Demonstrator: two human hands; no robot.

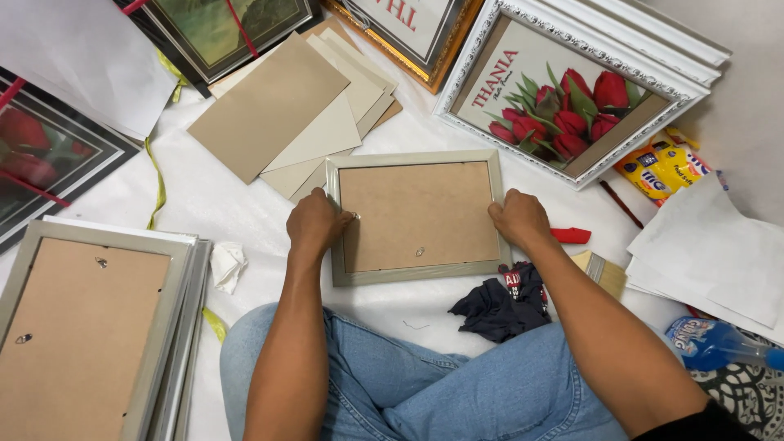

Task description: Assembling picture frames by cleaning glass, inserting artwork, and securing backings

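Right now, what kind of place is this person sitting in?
Probably a picture-framing workshop, worked on the floor. Both hands, left hand and right hand, press on a face-down frame. A stack of frames, loose backing boards and a framed tulip picture lie around.

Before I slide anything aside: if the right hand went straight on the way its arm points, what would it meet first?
The right hand points up and left across the face-down frame it rests on. It would first cross the brown backing board, then likely the frame's far edge; depth is unclear.
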